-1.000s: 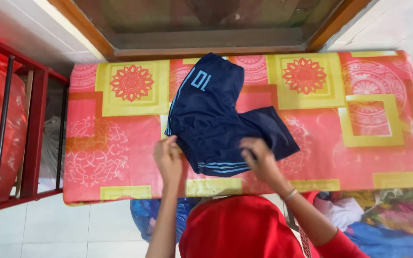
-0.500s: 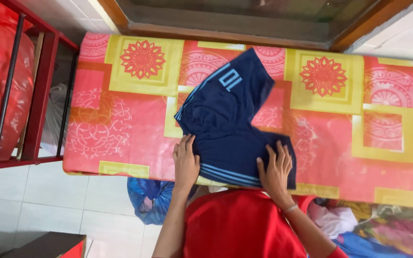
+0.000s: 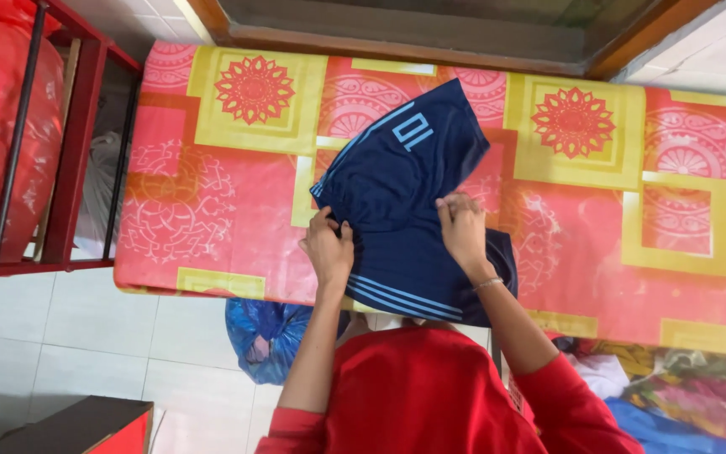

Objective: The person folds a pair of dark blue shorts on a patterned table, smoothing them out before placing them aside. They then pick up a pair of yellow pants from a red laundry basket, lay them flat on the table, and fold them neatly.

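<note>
The navy sports shorts point(image 3: 409, 210) with pale blue side stripes lie partly folded on the table's red and yellow patterned cloth point(image 3: 220, 210), near the front edge. The left hand point(image 3: 329, 248) pinches the fabric at their left edge, and the right hand point(image 3: 461, 227) is closed on a fold near the middle, though how much cloth its fingers hold is hard to see. The fabric looks thin, light, limp and probably slick, best taken at hems or the waistband.
</note>
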